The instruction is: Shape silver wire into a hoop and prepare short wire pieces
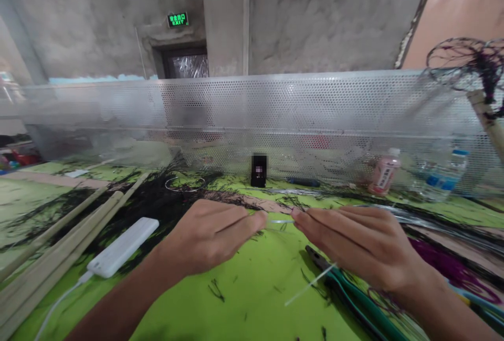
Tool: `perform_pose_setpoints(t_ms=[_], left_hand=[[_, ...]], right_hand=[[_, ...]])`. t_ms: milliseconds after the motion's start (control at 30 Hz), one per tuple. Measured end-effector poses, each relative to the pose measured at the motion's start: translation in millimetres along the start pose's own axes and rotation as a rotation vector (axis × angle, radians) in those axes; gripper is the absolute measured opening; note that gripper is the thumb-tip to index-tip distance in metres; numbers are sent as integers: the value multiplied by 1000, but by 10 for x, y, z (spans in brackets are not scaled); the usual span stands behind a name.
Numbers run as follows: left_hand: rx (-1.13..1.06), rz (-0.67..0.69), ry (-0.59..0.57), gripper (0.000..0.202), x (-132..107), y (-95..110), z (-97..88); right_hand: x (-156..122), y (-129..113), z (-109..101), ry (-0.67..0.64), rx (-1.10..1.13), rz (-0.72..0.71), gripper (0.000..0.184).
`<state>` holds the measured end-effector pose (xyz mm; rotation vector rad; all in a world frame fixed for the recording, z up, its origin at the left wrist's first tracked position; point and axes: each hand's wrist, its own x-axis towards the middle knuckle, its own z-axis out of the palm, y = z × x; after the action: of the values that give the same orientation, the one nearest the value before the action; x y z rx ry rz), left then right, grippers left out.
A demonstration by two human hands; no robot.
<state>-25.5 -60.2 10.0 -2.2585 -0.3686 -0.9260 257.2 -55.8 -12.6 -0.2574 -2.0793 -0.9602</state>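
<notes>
A thin pale strand (282, 221) runs across the gap between my two hands, low over the green tabletop (236, 299). My left hand (214, 238) is closed, with the fingertips pinching its left end. The closed fingers of my right hand (354, 241) grip it from the other side. Below that palm a whitish strip (311, 284) sticks out down to the left; I cannot tell whether it is the same strand. Green-handled pliers (350, 294) lie beneath my right hand, their jaws pointing up and left, with the handles partly hidden.
Wooden poles (74, 246) and a white power bank (123, 246) with a cable lie left, beside black netting-like twigs (145, 199). A phone (259, 170) stands against the perforated metal panel (315, 105). Bottles (385, 172), silvery wires (425, 220) and purple material (449, 262) are right.
</notes>
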Motion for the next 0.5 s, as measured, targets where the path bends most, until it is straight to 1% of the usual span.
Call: perform_pose_setpoints(t_ms=[67, 167, 200, 267, 367, 500], left_hand=[[15, -20, 6, 14, 23, 38, 21], [40, -84, -10, 16, 72, 147, 62], [43, -102, -21, 18, 85, 176, 76], [32, -108, -45, 23, 101, 192, 98], [23, -59, -56, 29, 110, 119, 97], [74, 36, -53, 27, 129, -2, 25]], right_hand=[[2, -8, 22, 0, 37, 47, 24], [62, -61, 50, -1, 75, 117, 15], [87, -79, 55, -8, 78, 123, 13], [124, -104, 64, -19, 75, 110, 14], [131, -97, 101, -50, 127, 121, 20], [96, -51, 230, -20, 265, 223, 18]])
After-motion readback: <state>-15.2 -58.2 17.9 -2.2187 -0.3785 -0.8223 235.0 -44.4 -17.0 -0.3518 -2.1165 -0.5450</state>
